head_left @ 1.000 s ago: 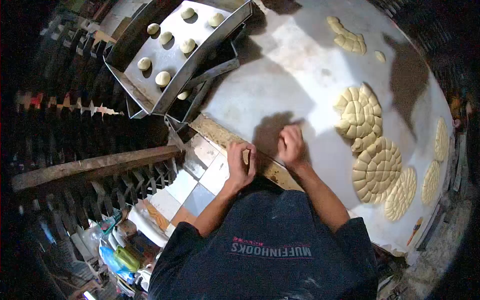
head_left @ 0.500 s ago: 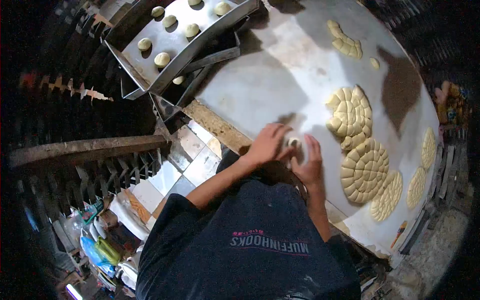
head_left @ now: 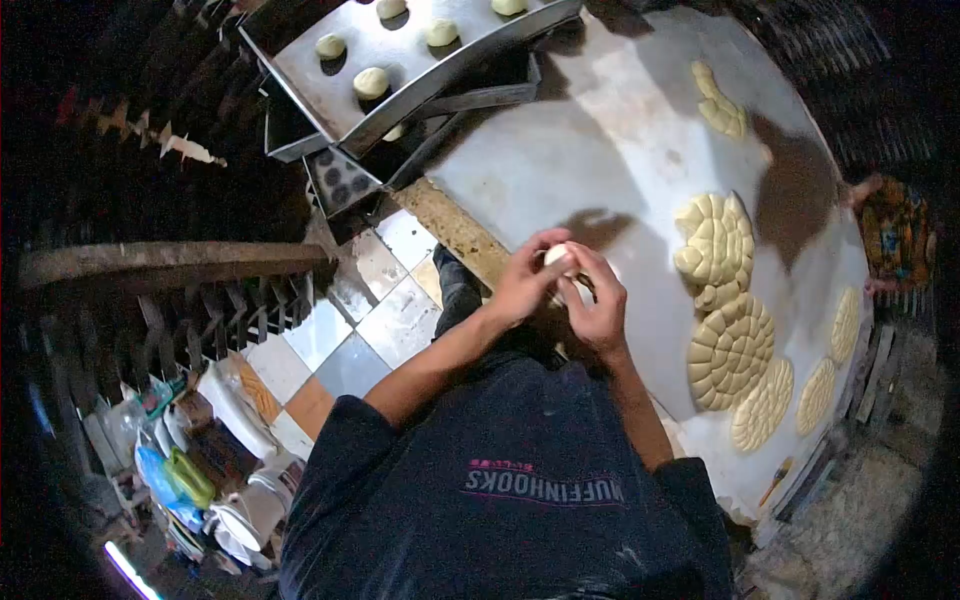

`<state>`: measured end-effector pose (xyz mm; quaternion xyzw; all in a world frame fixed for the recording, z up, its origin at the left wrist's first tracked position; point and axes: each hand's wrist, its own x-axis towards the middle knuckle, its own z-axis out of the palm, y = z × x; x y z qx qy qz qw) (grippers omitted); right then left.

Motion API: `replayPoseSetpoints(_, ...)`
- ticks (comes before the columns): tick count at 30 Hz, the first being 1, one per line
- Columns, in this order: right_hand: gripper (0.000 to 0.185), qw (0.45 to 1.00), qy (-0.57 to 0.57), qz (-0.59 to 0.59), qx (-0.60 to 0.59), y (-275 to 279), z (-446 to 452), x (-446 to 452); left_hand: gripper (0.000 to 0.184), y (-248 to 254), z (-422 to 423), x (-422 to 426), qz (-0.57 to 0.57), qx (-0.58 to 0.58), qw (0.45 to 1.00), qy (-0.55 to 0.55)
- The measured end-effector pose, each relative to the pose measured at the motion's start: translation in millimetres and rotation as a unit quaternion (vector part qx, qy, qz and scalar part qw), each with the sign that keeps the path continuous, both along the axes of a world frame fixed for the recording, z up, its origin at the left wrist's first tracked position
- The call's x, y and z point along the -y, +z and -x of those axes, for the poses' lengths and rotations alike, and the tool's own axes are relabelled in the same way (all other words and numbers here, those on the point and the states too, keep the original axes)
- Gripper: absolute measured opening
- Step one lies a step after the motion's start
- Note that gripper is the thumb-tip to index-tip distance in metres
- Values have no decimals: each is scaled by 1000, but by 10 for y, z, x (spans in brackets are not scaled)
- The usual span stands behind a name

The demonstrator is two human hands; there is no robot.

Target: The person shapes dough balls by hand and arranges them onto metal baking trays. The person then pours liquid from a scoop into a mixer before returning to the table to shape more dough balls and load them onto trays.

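A small pale dough ball is pinched between my two hands, raised a little above the near edge of the work table. My left hand curls around its left side, fingers bent. From the right, the fingertips of my right hand press against it; part of the ball is hidden behind them. Right of my hands lies a round slab of dough scored into many pieces. Another cut slab, with an uneven edge, adjoins it farther back.
A metal tray with several spaced dough balls sits at the back left, above other trays. More scored dough rounds and a dough strip rest on the pale table. A brush lies near the right edge.
The dough ball has come up off the table into both hands, which have closed together around it. The camera view has shifted, bringing the tray farther right.
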<state>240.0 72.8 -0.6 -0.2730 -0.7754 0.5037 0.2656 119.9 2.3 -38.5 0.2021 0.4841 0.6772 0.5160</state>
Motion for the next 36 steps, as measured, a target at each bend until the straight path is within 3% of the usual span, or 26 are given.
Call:
replayPoseSetpoints(2,41,1000,23,18,9,89,252,11,46,-95,222,236,13,-45,997,68)
replayPoseSetpoints(5,38,998,29,43,-21,56,551,-66,43,9,504,660,97,-43,975,196)
replayPoseSetpoints(7,36,972,47,-210,90,-43,673,-227,35,-148,621,971,70,-55,963,255)
replayPoseSetpoints(11,31,943,144,-283,100,-192,848,-292,25,-168,754,1388,148,-76,933,320)
replayPoseSetpoints(15,32,923,158,-327,123,-313,1150,-278,24,-314,818,1556,178,-106,922,328)
replayPoseSetpoints(16,32,920,198,-268,205,-260,1205,-274,22,-333,832,1566,163,-105,924,330)
replayPoseSetpoints(19,31,949,133,-255,131,-264,1244,-352,20,-310,928,1545,174,-146,915,332)
replayPoseSetpoints(24,30,948,97,-243,181,-197,1308,-548,21,-373,1257,1557,188,-189,907,327)
replayPoseSetpoints(27,32,960,63,-226,150,-165,1483,-551,19,-307,1493,1489,182,-246,872,383)
replayPoseSetpoints(30,32,951,141,-236,144,-347,1590,-465,23,-221,1810,1430,147,-248,852,437)
replayPoseSetpoints(33,32,965,116,-193,133,-308,1698,-675,23,-86,2158,1352,111,-293,816,486)
replayPoseSetpoints(34,28,969,49,-209,122,-253,1742,-692,23,-60,2283,1359,96,-301,806,500)
replayPoseSetpoints(36,28,963,32,-234,127,-322,1802,-761,23,24,2483,1321,73,-299,790,530)
